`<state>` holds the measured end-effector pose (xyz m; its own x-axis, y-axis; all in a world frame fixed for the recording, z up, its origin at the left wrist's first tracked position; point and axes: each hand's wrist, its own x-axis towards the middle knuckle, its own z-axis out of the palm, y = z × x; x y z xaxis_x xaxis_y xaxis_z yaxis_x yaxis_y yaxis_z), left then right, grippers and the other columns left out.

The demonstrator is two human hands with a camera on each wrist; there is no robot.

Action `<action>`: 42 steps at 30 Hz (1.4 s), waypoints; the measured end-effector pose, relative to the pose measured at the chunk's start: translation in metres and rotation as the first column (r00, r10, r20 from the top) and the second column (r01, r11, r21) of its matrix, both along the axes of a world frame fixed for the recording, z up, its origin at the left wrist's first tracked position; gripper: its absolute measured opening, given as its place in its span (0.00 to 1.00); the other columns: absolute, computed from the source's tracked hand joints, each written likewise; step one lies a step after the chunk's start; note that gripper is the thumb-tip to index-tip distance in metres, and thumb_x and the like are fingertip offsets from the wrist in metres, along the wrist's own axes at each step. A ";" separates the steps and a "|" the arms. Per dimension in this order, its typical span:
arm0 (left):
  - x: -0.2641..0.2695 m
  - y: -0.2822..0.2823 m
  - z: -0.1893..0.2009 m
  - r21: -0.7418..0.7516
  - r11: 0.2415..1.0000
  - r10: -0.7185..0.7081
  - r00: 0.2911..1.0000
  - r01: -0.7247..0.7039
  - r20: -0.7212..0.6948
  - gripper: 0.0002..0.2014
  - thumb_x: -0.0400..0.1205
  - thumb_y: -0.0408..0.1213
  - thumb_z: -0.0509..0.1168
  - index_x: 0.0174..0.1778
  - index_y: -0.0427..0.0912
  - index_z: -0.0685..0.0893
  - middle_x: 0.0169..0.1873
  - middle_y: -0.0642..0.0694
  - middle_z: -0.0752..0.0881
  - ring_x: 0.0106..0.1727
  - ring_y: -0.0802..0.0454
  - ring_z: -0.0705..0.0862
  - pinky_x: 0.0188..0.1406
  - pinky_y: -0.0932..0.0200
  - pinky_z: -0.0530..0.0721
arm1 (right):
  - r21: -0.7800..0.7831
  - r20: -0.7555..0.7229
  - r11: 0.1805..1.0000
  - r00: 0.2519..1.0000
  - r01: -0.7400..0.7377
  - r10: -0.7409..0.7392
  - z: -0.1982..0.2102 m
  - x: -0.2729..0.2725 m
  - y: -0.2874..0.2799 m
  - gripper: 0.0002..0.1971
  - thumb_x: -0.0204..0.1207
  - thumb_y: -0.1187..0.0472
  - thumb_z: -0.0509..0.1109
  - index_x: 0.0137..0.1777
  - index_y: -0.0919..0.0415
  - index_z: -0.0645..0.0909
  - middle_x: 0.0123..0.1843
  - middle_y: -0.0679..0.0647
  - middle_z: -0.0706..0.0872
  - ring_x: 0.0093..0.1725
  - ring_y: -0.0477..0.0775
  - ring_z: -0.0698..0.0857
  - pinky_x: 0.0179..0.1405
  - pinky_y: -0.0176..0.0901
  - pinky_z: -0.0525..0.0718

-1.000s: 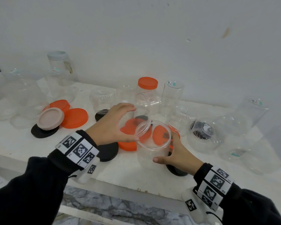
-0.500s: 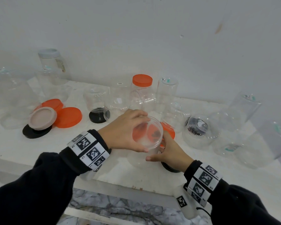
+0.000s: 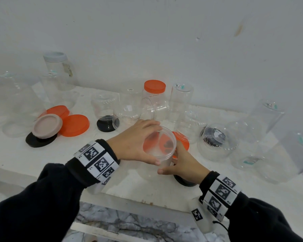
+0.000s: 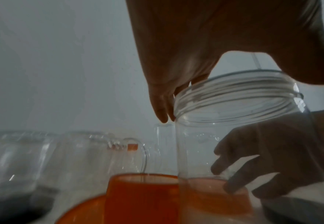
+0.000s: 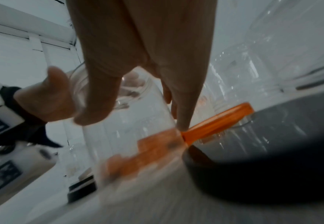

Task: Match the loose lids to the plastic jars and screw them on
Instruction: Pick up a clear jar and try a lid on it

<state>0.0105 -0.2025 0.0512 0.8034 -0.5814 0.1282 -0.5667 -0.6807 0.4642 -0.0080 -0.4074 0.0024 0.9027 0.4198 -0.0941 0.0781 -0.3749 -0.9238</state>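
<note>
A clear plastic jar (image 3: 148, 172) stands near the table's front edge. A clear lid (image 3: 162, 145) sits over its mouth, and my left hand (image 3: 153, 143) grips this lid from above with thumb and fingers curled round its rim. My right hand (image 3: 168, 163) grips the jar's body from the right. In the left wrist view the lid's threaded rim (image 4: 233, 103) caps the jar (image 4: 195, 151), with my right fingers (image 4: 243, 174) showing through the wall. The right wrist view shows the jar (image 5: 138, 124) between my thumb and fingers.
An orange lid (image 3: 183, 138) lies just behind the jar and a black lid (image 3: 184, 181) under my right wrist. To the left lie orange lids (image 3: 73, 125) and a beige lid (image 3: 47, 126) on a black one. Several clear jars, one orange-capped (image 3: 154, 91), line the wall.
My left hand carried the clear lid from a tilt beside the jar's mouth to flat over it. My right hand kept its hold on the jar.
</note>
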 end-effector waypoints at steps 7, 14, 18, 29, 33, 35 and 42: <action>-0.016 0.010 -0.026 -0.426 0.891 0.010 0.947 -0.154 -0.320 0.63 0.49 0.56 0.80 0.73 0.67 0.44 0.77 0.56 0.60 0.78 0.62 0.61 0.77 0.60 0.61 | -0.126 0.080 0.984 0.988 -0.124 0.134 0.054 0.004 -0.013 0.69 0.40 0.35 0.84 0.79 0.47 0.45 0.79 0.43 0.56 0.77 0.41 0.63 0.75 0.43 0.68; -0.021 -0.002 -0.044 -0.601 0.754 0.051 0.936 -0.264 -0.348 0.52 0.54 0.48 0.81 0.74 0.48 0.63 0.69 0.51 0.73 0.69 0.62 0.74 0.63 0.67 0.75 | -0.580 0.210 0.791 0.903 -0.194 0.375 0.095 0.017 0.023 0.50 0.57 0.46 0.84 0.78 0.48 0.60 0.74 0.49 0.66 0.71 0.48 0.70 0.70 0.44 0.71; -0.022 -0.003 -0.047 -0.630 0.719 0.045 0.925 -0.292 -0.378 0.50 0.54 0.48 0.81 0.72 0.50 0.66 0.67 0.52 0.75 0.67 0.61 0.75 0.58 0.69 0.76 | -0.795 0.089 0.559 0.866 -0.236 0.493 0.104 0.022 0.039 0.49 0.63 0.48 0.80 0.79 0.45 0.54 0.75 0.51 0.63 0.69 0.57 0.71 0.67 0.55 0.76; -0.024 -0.001 -0.050 -0.588 0.737 0.096 0.914 -0.332 -0.394 0.51 0.54 0.49 0.81 0.74 0.55 0.64 0.66 0.56 0.76 0.67 0.63 0.75 0.64 0.61 0.77 | -0.855 -0.025 0.402 0.802 -0.327 0.597 0.117 0.027 0.051 0.47 0.60 0.58 0.80 0.75 0.36 0.57 0.69 0.46 0.63 0.61 0.54 0.76 0.58 0.53 0.82; -0.024 -0.002 -0.049 -0.604 0.721 0.093 0.911 -0.340 -0.402 0.50 0.54 0.47 0.81 0.72 0.55 0.66 0.65 0.57 0.77 0.65 0.68 0.76 0.57 0.73 0.76 | -0.868 0.026 0.435 0.852 -0.240 0.522 0.119 0.026 0.052 0.44 0.60 0.44 0.79 0.75 0.40 0.61 0.63 0.48 0.68 0.59 0.54 0.76 0.55 0.48 0.80; -0.025 -0.002 -0.048 -0.630 0.699 0.061 0.907 -0.337 -0.417 0.50 0.55 0.44 0.81 0.74 0.50 0.67 0.66 0.54 0.78 0.65 0.65 0.77 0.56 0.72 0.78 | -0.888 0.092 0.441 0.887 -0.133 0.452 0.118 0.020 0.056 0.42 0.61 0.34 0.74 0.74 0.48 0.65 0.56 0.50 0.69 0.53 0.53 0.75 0.47 0.43 0.76; -0.027 -0.003 -0.048 -0.618 0.711 0.061 0.905 -0.337 -0.422 0.50 0.55 0.46 0.80 0.74 0.51 0.65 0.64 0.55 0.78 0.63 0.68 0.78 0.52 0.74 0.77 | -0.871 0.051 0.446 0.865 -0.206 0.499 0.114 0.016 0.055 0.46 0.67 0.38 0.73 0.81 0.47 0.53 0.77 0.51 0.61 0.70 0.58 0.70 0.65 0.52 0.75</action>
<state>-0.0162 -0.2058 0.0029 0.9560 -0.2740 0.1052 -0.1619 -0.1932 0.9677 0.0077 -0.3529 0.1164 0.7373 0.5679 -0.3660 0.5674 -0.8145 -0.1207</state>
